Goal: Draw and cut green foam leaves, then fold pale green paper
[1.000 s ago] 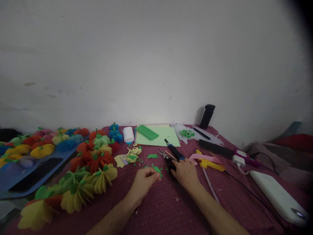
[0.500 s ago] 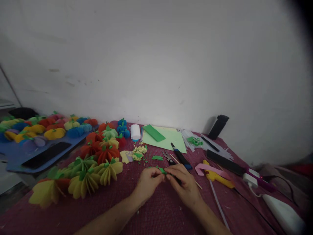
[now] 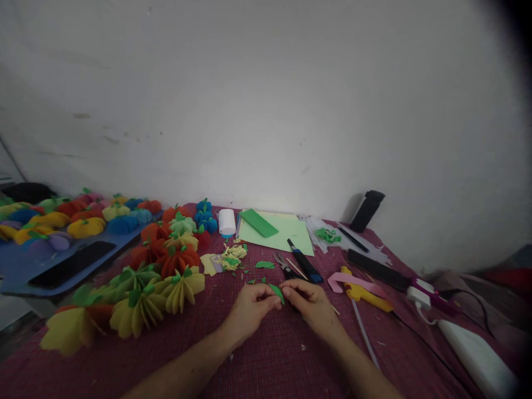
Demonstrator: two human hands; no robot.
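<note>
A small green paper leaf is held up over the cloth, between my two hands. My left hand pinches its left side between thumb and forefinger. At its upper right edge, the thumb and forefinger of my right hand are closed on it. Another green leaf piece lies on the cloth just beyond my fingers. Small scissors and a blue-and-black utility knife lie past my right hand. Yellow and green paper scraps are heaped beyond my left hand.
Paper pumpkins crowd the left, with more on a blue board beside a black phone. Pale green sheets lie at the back. A yellow glue gun with its cord, a power strip and a black bottle are right.
The green leaf has been turned in my fingers and more of its face now shows. My hands stay close together. The whole view has shifted slightly.
</note>
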